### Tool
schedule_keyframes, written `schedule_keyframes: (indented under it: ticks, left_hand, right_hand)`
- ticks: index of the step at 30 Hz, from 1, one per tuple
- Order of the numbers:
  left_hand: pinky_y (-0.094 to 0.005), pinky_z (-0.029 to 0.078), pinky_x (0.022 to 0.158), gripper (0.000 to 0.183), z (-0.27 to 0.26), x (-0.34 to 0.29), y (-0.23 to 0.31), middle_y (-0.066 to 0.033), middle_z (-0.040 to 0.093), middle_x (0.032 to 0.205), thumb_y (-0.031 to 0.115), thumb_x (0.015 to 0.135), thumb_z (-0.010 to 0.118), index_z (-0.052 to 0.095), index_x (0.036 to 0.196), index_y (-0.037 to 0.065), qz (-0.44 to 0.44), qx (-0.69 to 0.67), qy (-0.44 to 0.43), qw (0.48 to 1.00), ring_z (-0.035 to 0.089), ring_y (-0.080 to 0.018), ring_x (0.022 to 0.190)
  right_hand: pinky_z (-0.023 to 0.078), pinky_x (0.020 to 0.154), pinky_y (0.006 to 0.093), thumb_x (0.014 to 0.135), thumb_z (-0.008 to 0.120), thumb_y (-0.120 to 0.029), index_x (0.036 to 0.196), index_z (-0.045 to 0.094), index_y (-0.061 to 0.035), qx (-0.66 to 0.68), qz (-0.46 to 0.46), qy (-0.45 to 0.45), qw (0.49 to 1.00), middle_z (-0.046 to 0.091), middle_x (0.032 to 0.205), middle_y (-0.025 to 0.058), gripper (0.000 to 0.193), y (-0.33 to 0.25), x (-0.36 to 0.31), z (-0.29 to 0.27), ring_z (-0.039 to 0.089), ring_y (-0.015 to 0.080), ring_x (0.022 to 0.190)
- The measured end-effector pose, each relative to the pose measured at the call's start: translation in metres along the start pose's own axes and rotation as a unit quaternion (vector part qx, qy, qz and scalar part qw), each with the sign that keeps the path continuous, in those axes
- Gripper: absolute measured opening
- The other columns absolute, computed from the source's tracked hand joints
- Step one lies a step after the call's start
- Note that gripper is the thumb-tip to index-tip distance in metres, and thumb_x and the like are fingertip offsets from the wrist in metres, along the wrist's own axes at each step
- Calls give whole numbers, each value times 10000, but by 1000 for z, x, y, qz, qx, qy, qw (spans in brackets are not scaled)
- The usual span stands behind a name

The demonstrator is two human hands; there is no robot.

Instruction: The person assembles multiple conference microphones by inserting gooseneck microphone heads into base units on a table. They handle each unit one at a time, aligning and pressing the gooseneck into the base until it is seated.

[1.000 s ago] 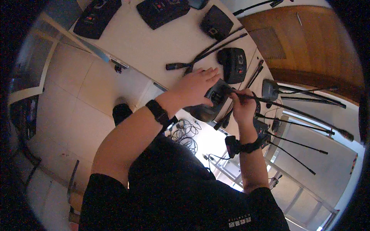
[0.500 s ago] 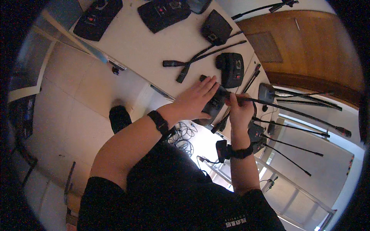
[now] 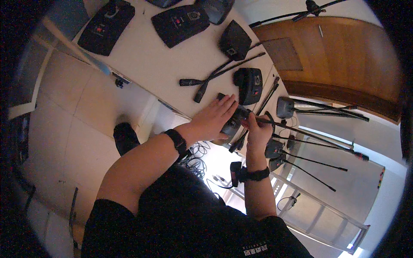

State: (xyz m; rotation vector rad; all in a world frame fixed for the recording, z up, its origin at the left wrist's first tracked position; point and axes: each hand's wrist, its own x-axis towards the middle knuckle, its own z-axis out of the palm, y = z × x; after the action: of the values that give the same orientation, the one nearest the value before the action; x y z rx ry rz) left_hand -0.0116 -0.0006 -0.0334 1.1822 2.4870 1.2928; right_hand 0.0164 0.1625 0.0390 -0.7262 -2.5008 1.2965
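Note:
My left hand (image 3: 208, 119) lies with fingers stretched out over a black microphone base (image 3: 232, 124) near the table's front edge, thumb apart from the fingers. Beside it, my right hand (image 3: 259, 134) is closed around the lower end of a black gooseneck microphone (image 3: 312, 135), where the stem meets the base. The stem runs off to the right, ending in a thicker head. Whether it is fixed in the base I cannot tell, as my fingers cover the joint. Another black base (image 3: 250, 86) stands just beyond my hands. Two loose goosenecks (image 3: 213, 77) lie crossed on the table.
More black bases (image 3: 180, 26) stand across the pale table (image 3: 170, 64). To the right, several goosenecks (image 3: 316, 161) stick out past the table edge. A wooden surface (image 3: 335, 64) is behind them. Tangled cables (image 3: 194, 161) lie below, near my body.
The view has shifted slightly, so the table and both hands sit a little differently in the picture. Both hands keep the same hold on the base and stem.

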Motion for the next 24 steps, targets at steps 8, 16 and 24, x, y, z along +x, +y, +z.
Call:
schedule_keyframes:
  ticks: [8, 16, 24]
  left_hand:
    - [-469, 189, 1102, 1079, 2, 0, -3, -259, 119, 1468, 430, 636, 765, 167, 1392, -54, 9, -5, 0, 1000, 166, -392, 1359]
    - [-475, 201, 1095, 1084, 6, -3, -4, -270, 128, 1461, 448, 635, 758, 168, 1392, -58, 21, 11, 35, 999, 178, -409, 1350]
    - [-462, 199, 1095, 1044, 1, -2, 1, -247, 106, 1475, 437, 689, 722, 138, 1402, -55, 2, 26, -2, 1000, 147, -373, 1367]
  right_hand:
    - [501, 677, 260, 788, 663, -1, 820, 567, 30, 36, -42, 20, 998, 632, 816, 106, 106, 14, -16, -1, 614, 158, 735]
    - [460, 669, 241, 781, 662, 26, 878, 597, 14, -159, -161, -128, 966, 623, 839, 84, 117, -10, 5, -16, 583, 132, 763]
    - [494, 761, 288, 773, 605, 121, 891, 578, 34, -188, -203, -214, 937, 628, 879, 115, 149, -13, 21, -23, 619, 195, 853]
